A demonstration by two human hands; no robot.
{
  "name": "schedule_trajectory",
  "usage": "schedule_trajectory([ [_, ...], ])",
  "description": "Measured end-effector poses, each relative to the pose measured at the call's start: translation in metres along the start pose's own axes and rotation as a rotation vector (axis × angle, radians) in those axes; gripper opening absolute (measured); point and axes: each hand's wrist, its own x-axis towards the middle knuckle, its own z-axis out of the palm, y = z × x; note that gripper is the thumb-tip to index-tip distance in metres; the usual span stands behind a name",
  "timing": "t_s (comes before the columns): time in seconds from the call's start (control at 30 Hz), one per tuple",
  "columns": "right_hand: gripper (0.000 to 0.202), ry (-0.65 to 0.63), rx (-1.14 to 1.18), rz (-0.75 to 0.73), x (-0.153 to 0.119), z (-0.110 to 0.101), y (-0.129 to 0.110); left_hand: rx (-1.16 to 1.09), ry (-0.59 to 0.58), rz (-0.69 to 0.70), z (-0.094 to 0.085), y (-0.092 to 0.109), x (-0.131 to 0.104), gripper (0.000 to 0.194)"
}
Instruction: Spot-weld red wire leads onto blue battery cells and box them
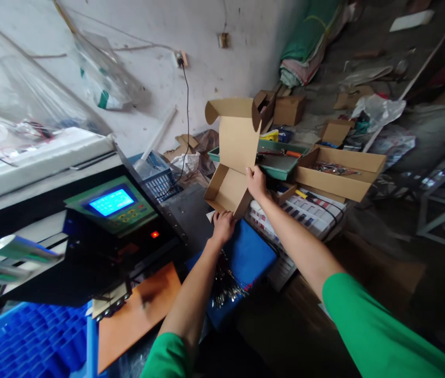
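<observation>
A small brown cardboard box (pixel 228 190) with its lid (pixel 238 142) raised is held between both my hands, and no contents show inside it. My left hand (pixel 223 227) grips the near wall with its fingers bent over the edge. On the right, my right hand (pixel 257 182) is closed on the side wall close to the lid's fold. Below the box lies a blue mat (pixel 248 254). A heap of small shiny metal pieces (pixel 230 286) rests on it, partly behind my left forearm.
A machine with a lit blue display (pixel 112 202) stands at left, above an orange board (pixel 143 315) and a blue crate (pixel 29 341). At right are a green tray (pixel 281 163) with tools and a long cardboard box (pixel 340 170) holding small metal parts. A blue basket (pixel 159 181) sits behind.
</observation>
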Motion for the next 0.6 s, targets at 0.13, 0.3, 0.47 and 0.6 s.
schedule_trajectory([
  [0.13,0.021,-0.038,-0.014,0.051,-0.002,0.000,0.004,0.010,0.000,0.003,-0.001,-0.006,-0.002,0.023],
  [0.3,0.025,-0.066,0.033,0.093,-0.001,-0.002,0.011,0.024,-0.007,-0.025,-0.002,-0.007,-0.004,0.027],
  [0.47,0.032,-0.062,0.068,0.152,0.002,-0.008,0.014,0.023,0.042,-0.048,-0.001,-0.002,-0.007,0.037],
  [0.6,0.037,-0.056,0.082,0.188,0.002,-0.017,0.011,0.003,0.047,-0.048,-0.003,-0.002,-0.010,0.045],
])
